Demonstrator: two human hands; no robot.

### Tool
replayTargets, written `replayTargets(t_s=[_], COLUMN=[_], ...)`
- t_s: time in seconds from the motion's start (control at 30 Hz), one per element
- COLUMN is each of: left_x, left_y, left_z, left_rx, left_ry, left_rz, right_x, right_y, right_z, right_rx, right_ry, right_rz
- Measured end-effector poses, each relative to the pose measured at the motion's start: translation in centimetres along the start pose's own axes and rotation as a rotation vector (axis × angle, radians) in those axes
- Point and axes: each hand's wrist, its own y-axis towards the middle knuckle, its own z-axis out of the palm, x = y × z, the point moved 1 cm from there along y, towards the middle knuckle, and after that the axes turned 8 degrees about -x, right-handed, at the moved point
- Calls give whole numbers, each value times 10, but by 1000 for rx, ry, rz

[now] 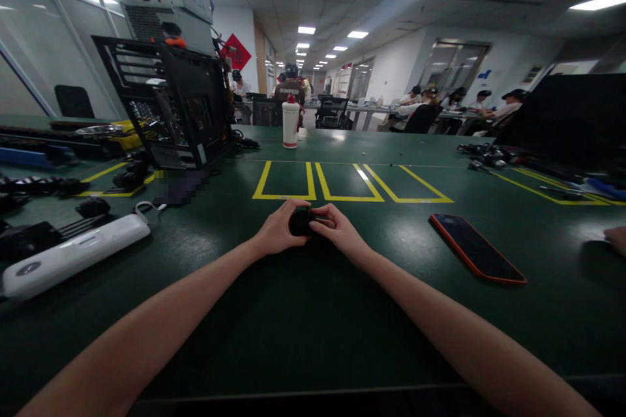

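Note:
Between my two hands is a small black round object (300, 222), whose exact kind I cannot make out. My left hand (277, 229) curls around its left side, thumb below and fingers above. From the right, my right hand (338, 227) pinches at the object's edge with thumb and forefinger; whether a smaller part sits in that pinch is hidden. Both hands are over the green table (303, 332), just in front of the yellow tape outlines (284, 197).
A phone in an orange case (476, 247) lies to the right, a white power strip (78, 257) to the left. Behind stand an open computer case (180, 104) and a white cup (290, 125). Another person's hand (617, 239) shows at the right edge. Cables (489, 155) lie back right.

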Motion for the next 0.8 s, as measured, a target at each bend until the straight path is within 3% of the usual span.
replayTargets(t_s=[0.17,0.43,0.8], left_x=[2,0,0], left_y=[0,0,0], left_z=[1,0,0], left_rx=[-11,-5,6], left_ry=[1,0,-5], left_rz=[21,2,-9], right_x=[1,0,-2], right_y=[3,1,3], right_z=[0,0,-1], right_rx=[-55,15,-48], right_ry=[-44,32,-50], right_rz=[-20,21,14])
